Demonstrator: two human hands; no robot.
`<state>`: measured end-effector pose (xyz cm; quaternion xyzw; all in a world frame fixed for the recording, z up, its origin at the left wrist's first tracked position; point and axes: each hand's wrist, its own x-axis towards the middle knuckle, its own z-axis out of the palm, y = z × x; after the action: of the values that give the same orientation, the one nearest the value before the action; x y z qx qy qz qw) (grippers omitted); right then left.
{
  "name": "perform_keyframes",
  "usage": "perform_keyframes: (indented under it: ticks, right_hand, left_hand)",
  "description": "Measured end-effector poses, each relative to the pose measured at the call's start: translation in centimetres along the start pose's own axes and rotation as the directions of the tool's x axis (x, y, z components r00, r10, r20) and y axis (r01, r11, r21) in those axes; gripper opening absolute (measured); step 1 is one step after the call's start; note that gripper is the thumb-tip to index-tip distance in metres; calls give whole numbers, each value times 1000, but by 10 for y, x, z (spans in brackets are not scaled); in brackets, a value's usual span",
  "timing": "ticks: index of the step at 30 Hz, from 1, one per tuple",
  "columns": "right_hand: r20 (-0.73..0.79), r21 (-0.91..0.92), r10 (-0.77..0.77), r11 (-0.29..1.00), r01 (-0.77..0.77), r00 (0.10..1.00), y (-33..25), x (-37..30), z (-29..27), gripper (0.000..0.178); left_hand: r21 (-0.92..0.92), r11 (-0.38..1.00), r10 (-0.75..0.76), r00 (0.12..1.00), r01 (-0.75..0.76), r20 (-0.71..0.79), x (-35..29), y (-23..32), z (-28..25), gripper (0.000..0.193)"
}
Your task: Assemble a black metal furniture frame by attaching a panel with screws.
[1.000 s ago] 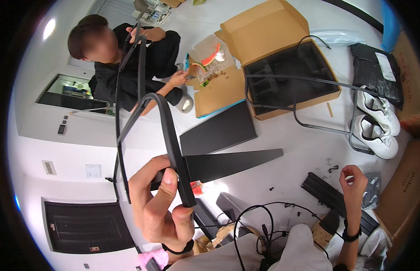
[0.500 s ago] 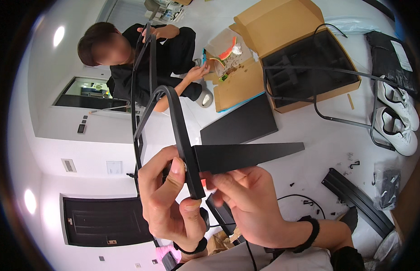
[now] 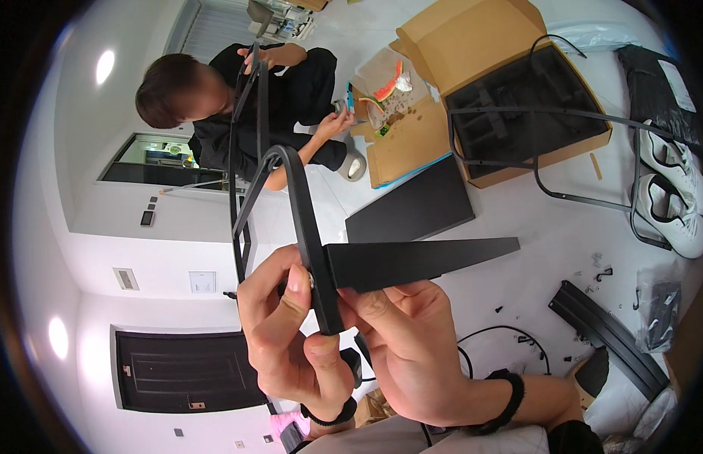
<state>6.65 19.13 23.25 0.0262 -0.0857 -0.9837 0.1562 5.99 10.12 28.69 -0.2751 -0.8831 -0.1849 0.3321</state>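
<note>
My left hand is closed around the near end of a black metal tube frame, its index finger and thumb by a small silver screw head in the tube. Against the other side of that tube sits a long black tapered bar, reaching out to the right. My right hand pinches the bar's underside close to the joint; its fingertips are partly hidden. Farther off, a seated person in black has one hand on the frame's far part and the other near the food box.
An open cardboard box with black foam stands at the back right. Nearby are a bent black tube frame, white shoes, a flat black panel and watermelon pieces. Screws and hooks lie scattered beside a black rail.
The view has shifted slightly, so the background sits farther right. My right hand has moved a little left, closer to the joint. My left hand keeps its hold on the tube.
</note>
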Motion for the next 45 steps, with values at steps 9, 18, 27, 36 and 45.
perform_keyframes:
  ticks: [9, 18, 27, 36, 45]
  right_hand:
    - [-78, 69, 82, 995, -77, 994, -9, -3, 10, 16]
    - [45, 138, 162, 976, -166, 986, -11, -4, 2, 17]
    - [180, 194, 168, 960, -202, 969, -1, 14, -13, 14]
    - [119, 142, 151, 975, -168, 981, 0, 15, -9, 13]
    - [111, 117, 115, 985, -128, 987, 2, 13, -9, 14]
  left_hand:
    - [24, 999, -33, 999, 33, -7, 3, 8, 6, 35]
    - [15, 1000, -20, 1000, 20, -10, 2, 7, 5, 39]
    - [2, 995, -99, 995, 99, 21, -1, 11, -1, 40]
    - [4, 993, -118, 993, 118, -3, -2, 10, 2, 42]
    - [14, 999, -40, 999, 40, -7, 0, 6, 2, 39]
